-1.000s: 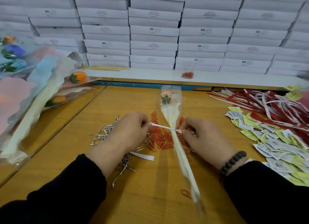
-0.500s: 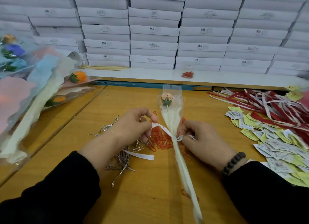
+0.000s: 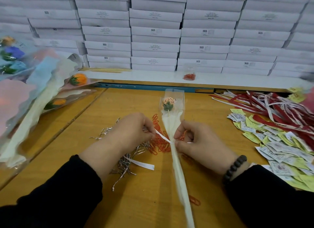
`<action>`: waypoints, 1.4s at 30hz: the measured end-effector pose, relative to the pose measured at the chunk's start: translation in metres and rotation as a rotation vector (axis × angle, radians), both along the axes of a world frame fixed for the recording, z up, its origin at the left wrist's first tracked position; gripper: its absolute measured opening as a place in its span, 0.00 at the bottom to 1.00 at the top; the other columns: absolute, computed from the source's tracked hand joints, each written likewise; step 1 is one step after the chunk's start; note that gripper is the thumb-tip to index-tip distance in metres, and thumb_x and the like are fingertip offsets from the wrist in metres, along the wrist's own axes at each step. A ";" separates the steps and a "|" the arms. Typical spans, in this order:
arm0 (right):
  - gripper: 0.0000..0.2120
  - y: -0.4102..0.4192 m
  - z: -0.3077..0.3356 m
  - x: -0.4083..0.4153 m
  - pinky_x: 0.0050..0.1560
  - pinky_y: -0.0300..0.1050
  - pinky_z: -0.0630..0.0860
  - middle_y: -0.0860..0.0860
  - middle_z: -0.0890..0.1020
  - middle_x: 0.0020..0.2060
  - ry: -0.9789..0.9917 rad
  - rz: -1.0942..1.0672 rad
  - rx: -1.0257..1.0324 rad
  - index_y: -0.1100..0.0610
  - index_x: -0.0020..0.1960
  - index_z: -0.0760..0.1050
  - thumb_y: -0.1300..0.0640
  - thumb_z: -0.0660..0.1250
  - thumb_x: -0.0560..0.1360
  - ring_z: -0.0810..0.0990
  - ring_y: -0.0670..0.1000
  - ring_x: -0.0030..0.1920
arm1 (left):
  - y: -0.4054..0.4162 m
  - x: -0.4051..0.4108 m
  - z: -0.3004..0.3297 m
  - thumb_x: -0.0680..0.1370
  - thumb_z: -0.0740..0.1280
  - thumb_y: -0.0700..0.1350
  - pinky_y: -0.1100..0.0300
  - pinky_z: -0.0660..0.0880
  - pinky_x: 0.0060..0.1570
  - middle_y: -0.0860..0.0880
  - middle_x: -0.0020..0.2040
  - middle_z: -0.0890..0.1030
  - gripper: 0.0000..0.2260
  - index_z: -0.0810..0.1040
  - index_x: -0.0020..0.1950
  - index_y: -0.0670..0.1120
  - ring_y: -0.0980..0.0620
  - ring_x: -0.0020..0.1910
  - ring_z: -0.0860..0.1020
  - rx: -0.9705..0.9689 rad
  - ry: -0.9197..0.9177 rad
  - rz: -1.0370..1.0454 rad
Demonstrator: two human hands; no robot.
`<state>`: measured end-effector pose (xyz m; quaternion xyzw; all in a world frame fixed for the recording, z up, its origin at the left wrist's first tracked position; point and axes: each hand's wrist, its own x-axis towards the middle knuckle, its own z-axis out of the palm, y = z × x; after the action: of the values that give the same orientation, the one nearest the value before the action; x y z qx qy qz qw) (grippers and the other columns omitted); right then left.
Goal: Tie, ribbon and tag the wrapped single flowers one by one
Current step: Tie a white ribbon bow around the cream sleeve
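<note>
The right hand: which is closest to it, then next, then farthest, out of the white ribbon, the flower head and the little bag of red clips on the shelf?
From the right hand:
1. white ribbon, pinched at its fingers.
2. flower head, farther up the table inside the clear wrap.
3. bag of red clips, on the white shelf beyond.

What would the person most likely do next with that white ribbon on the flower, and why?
Probably form and tighten a bow. The white ribbon already crosses the wrapped flower at its narrow neck; the left hand pinches one end, and the right hand pinches at the crossing. No bow loops show yet, and the tags lie untouched to the right.
</note>
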<state>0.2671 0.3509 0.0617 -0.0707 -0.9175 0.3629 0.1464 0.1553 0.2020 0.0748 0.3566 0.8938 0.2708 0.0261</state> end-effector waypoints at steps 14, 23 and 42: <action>0.11 -0.014 -0.001 0.002 0.31 0.30 0.65 0.30 0.72 0.24 -0.017 0.097 0.064 0.47 0.35 0.73 0.61 0.67 0.71 0.71 0.34 0.30 | 0.011 0.008 -0.015 0.72 0.72 0.46 0.61 0.64 0.31 0.44 0.30 0.72 0.12 0.81 0.36 0.37 0.51 0.30 0.67 0.450 -0.183 0.088; 0.07 -0.006 -0.003 0.001 0.32 0.28 0.66 0.34 0.73 0.23 -0.012 0.059 0.034 0.51 0.37 0.77 0.59 0.70 0.71 0.71 0.33 0.29 | 0.015 0.024 -0.013 0.74 0.67 0.47 0.68 0.59 0.22 0.50 0.21 0.69 0.13 0.81 0.33 0.42 0.57 0.21 0.65 0.550 -0.730 -0.104; 0.14 0.009 0.014 0.005 0.15 0.31 0.53 0.50 0.67 0.22 -0.252 0.018 -1.335 0.65 0.40 0.75 0.61 0.55 0.79 0.59 0.41 0.18 | 0.012 0.023 -0.008 0.77 0.66 0.47 0.71 0.62 0.22 0.55 0.18 0.69 0.16 0.79 0.32 0.41 0.60 0.18 0.65 0.351 -0.558 -0.064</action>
<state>0.2725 0.3599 0.0756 -0.1797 -0.5076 0.8417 -0.0395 0.1778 0.2137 0.0668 0.2958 0.7801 0.5069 0.2167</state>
